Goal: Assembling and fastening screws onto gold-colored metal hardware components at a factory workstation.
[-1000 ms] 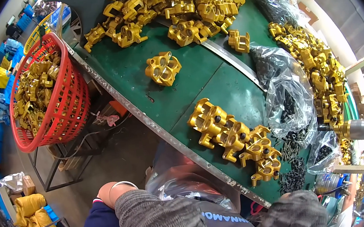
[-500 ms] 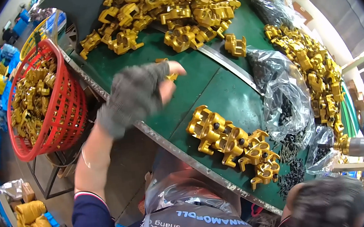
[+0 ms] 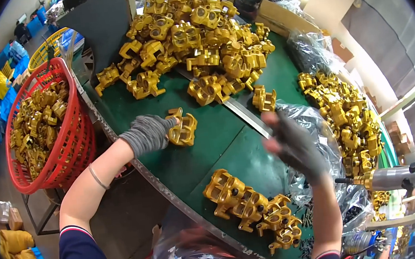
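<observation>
Now the left hand reaches over the green surface to a gold part that sits by itself, just below the big gold pile. Its fingertips meet the left edge of the part, but one cannot tell if they pinch it tight. The right hand is blurry, with its thumb and fingers apart and nothing seen in them. It is over the clear bag, near another lone gold part. The step looks like getting hold of the gold part. To lift it, the left hand would need a firm pinch, and the right hand would need to stay out of its way. Half a second ago, the left hand hid most of the part; now more of it shows. The right hand was down at the bottom right then, and now it is up over the surface. The row of gold parts looks just the same.
</observation>
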`<state>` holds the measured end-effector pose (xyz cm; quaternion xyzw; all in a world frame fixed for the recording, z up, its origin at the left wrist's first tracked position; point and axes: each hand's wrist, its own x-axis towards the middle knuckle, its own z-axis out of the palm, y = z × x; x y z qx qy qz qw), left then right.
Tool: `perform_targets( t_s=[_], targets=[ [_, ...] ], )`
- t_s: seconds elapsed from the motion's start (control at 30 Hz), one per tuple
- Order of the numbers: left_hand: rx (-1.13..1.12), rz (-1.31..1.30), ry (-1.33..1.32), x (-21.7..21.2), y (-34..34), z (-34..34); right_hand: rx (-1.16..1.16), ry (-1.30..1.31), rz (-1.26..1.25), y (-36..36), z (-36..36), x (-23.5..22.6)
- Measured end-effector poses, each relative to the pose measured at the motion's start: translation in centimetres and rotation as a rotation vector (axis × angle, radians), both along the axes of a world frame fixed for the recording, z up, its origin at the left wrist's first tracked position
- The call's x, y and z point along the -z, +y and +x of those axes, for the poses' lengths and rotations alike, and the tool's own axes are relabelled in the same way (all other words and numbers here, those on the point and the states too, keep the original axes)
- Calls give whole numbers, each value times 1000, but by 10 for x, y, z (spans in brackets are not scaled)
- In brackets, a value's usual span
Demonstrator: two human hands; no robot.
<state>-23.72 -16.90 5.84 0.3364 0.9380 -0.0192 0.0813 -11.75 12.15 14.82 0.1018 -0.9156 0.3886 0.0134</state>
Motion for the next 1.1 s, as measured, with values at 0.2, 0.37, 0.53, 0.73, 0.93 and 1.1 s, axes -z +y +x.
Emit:
perform_targets(
  t_s=[0.2, 0.37, 0.53, 0.73, 0.93, 1.1],
  targets=[
    [-154, -322, 223, 11, 26, 13, 453, 71, 787, 24, -148, 99],
    [-55, -286, -147, -30, 20, -2, 514, -120, 660, 38, -145, 103],
    [-625, 170, -1055, -24, 8, -8, 328, -128, 470, 52, -92, 105],
    [-721, 473, -1258, -29, 22, 14, 15, 155, 733, 63, -35, 98],
    [-689, 886, -1042, -32, 74, -45, -139, 191, 750, 59, -20, 101],
    [-919, 1243, -1249, -10, 124, -75, -17, 463, 717, 47, 5, 109]
  ],
)
